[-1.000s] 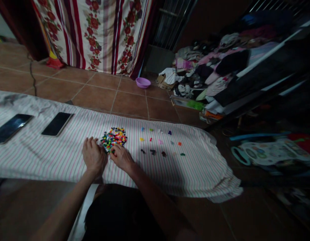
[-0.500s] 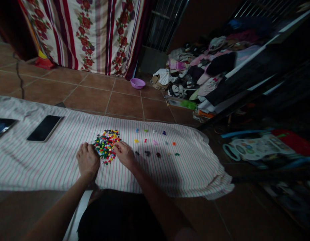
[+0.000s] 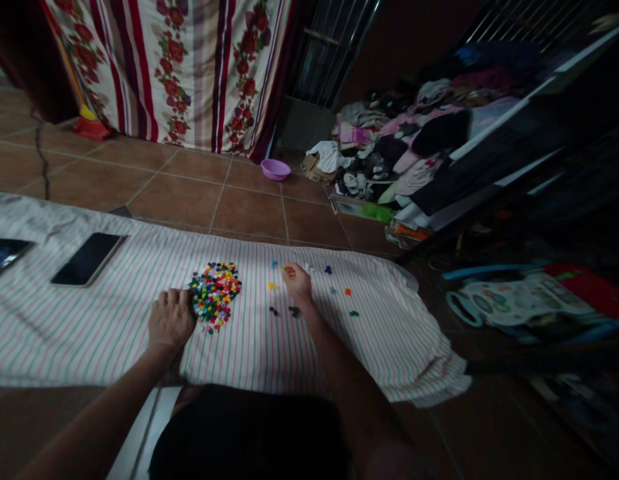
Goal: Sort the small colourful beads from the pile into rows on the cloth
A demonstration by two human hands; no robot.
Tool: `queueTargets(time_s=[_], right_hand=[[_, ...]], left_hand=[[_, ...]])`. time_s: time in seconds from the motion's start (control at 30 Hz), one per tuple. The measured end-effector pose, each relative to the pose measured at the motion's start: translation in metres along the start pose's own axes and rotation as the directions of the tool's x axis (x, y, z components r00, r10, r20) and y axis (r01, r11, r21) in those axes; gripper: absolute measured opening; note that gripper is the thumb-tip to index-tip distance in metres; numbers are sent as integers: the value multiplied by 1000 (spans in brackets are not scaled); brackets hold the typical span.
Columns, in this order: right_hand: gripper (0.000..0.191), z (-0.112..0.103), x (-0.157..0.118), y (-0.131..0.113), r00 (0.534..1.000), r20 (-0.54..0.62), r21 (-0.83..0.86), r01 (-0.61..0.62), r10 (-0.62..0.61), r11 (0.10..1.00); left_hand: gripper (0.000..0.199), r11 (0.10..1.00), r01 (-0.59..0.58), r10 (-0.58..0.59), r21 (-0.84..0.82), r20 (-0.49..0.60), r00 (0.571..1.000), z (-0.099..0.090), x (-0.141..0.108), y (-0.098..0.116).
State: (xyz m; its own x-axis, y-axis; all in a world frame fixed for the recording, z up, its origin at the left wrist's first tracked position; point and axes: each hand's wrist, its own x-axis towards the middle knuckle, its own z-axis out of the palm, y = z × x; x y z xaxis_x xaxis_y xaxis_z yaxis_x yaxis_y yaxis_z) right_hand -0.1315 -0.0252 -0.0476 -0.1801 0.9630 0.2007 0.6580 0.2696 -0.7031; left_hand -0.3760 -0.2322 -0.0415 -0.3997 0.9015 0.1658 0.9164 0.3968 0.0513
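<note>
My left hand point(image 3: 172, 319) lies on the striped cloth with its fingers resting flat, against the left side of a heap of small, many-coloured plastic pieces point(image 3: 217, 293). Out to the right, my right hand point(image 3: 297, 283) pinches a small light green piece point(image 3: 283, 269) at its fingertips, low over the cloth. Around that hand are little sorted groups: blue pieces point(image 3: 273, 264), yellow pieces point(image 3: 271, 286), dark grey pieces point(image 3: 294, 311), white pieces point(image 3: 309, 268) and an orange group point(image 3: 347, 292). My right hand and forearm hide some of the other groups.
Two phones lie at the left of the striped cloth point(image 3: 389, 347), the nearer one a dark-screened phone point(image 3: 88, 260). Beyond the cloth's far edge, a purple basin point(image 3: 275, 170) stands on the tiled floor. A heap of clothes point(image 3: 384, 147) and a dark frame fill the right side.
My right hand has moved from the heap rightward to the far rows of sorted groups. My left hand stays beside the heap, and the view has shifted slightly.
</note>
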Motion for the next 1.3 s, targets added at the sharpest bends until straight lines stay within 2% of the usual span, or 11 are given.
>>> queueTargets(time_s=[0.13,0.27,0.57,1.07,1.2,1.3], right_hand=[[17,-14,12,13,998,-30,-85,-61,59,995],[18,-21,17,23,996,-10,-182,-85,84,980],[21,-12,26,28,992,-24,-362,-121,121,924],[17,-3,30,20,991,-13,-430,-129,136,894],[18,-3,26,14,994,-58,-434,-107,91,895],[19,1,20,2,998,-62,-387,-43,20,921]], left_hand=[[28,1000,9,-9,11,-42,999,2,-2,-3],[27,999,22,-21,24,-60,998,4,-4,-1],[29,999,44,-44,-5,-62,997,4,-2,0],[28,998,52,-53,-24,-43,998,7,-1,-2],[29,997,59,-61,-40,-49,997,8,-1,-2],[29,997,67,-69,-44,-43,997,7,0,-1]])
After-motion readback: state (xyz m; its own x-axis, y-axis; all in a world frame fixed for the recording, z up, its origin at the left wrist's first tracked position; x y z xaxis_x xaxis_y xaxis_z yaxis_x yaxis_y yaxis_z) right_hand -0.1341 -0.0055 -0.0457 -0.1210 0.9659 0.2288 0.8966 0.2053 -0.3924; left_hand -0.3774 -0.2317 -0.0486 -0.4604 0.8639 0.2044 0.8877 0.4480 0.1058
